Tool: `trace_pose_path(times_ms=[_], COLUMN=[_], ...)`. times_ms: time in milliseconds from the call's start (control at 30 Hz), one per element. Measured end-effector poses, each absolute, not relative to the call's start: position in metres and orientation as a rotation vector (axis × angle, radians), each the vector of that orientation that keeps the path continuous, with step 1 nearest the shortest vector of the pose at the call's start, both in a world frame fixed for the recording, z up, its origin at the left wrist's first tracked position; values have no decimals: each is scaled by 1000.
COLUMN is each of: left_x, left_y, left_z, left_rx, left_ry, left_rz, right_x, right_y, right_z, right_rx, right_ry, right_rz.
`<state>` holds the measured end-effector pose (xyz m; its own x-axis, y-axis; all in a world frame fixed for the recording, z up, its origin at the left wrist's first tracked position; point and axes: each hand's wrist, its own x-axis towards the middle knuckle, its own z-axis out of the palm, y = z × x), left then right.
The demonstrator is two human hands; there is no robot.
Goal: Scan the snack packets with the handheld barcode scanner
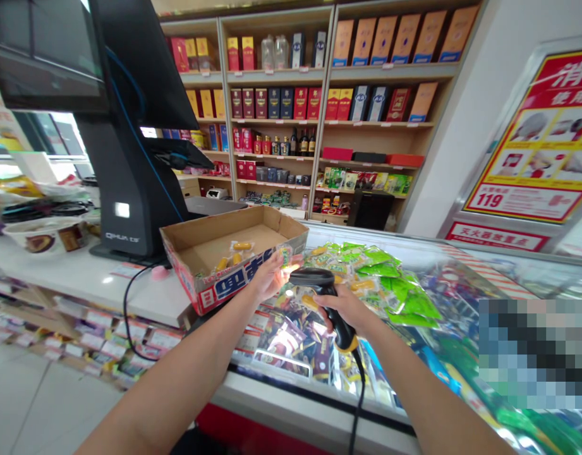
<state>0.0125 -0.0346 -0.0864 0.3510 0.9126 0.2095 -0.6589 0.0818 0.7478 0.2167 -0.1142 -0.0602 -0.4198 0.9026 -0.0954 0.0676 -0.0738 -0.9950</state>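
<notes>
My right hand (344, 309) grips a black barcode scanner (319, 285) with a yellow band at its base; its cable hangs down toward me. The scanner's head points left at a small snack packet (285, 254) that my left hand (270, 275) holds up by its fingers, lit by the scanner's light. Both hands hover over the glass top of a freezer (461, 272), just right of an open cardboard box (210, 243) with a few yellow-filled packets (241, 246) inside. A heap of green snack packets (385, 278) lies on the glass behind the scanner.
A black checkout terminal (124, 189) with screens stands on the white counter (82, 278) at left, its cable trailing off the edge. Bowls and bags sit far left. Shelves of boxed bottles (291, 101) fill the back wall. A red poster (541, 158) leans at right.
</notes>
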Motion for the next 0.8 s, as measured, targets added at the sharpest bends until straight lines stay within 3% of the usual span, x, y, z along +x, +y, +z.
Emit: trace_pose_path(times_ms=[300,467,800], left_x=[14,16,-61], left_y=[-33,-47,-42], left_z=[-89,-69,-9], left_rx=[972,1059,1155], left_ry=[390,446,986], left_rz=[1225,1358,2055], right_x=[217,208,146], right_y=[-115,-115,-98], right_z=[-60,-55,-10], right_rx=[-1010,-976,-856], right_ry=[-1523,-1433,-1448], right_rz=[1527,1535,1514])
